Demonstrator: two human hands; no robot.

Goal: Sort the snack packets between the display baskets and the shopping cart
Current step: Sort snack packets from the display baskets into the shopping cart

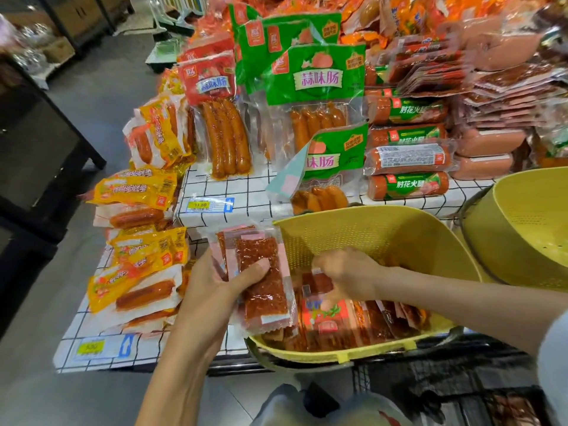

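My left hand (221,278) grips a small stack of clear packets of red spicy strips (264,284), held upright just left of a yellow perforated basket (368,235). My right hand (347,276) reaches down into that basket and pinches a small red packet (318,282) among several similar packets (384,321) lying on its floor. A second yellow basket (522,229) stands tilted to the right. The dark wire shopping cart (445,382) shows beneath the baskets at the bottom right.
The display table with a white grid cloth (246,192) carries green sausage packs (316,87), red sausage packs (215,87), ham rolls (405,186) and yellow packets (138,192) at the left. Price tags (209,206) line the shelf edges. A dark shelf unit (37,149) flanks the grey aisle.
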